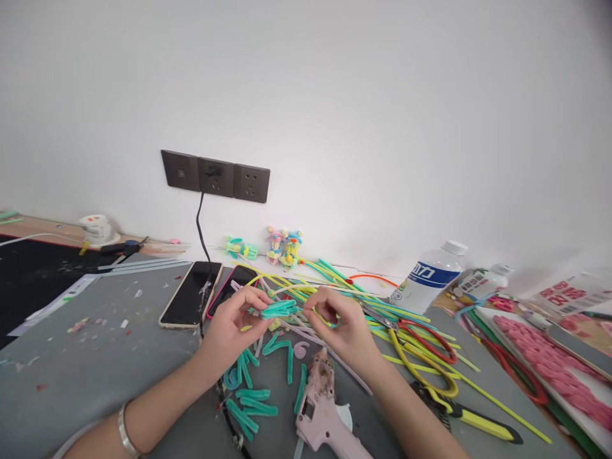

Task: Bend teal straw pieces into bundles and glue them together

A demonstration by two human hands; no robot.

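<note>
My left hand (240,322) pinches a folded teal pipe cleaner (279,308) between thumb and fingers, its loops pointing right. Just to the right, my right hand (340,324) is closed in a pinch, thumb against fingertip; whatever sits between them is too small to make out. Below the hands lie several bent teal pipe cleaner pieces (255,403), along with a lilac spiral (301,349). A pink glue gun (321,408) with a crusted nozzle rests under my right wrist. Long yellow and green pipe cleaners (354,287) spread behind the right hand.
Two phones (191,294) lie left of the hands, crossed by a black cable (199,223). Scissors (425,363), yellow-handled pliers (478,422) and a white bottle (428,280) are at the right. Small pipe cleaner figures (284,246) stand against the wall.
</note>
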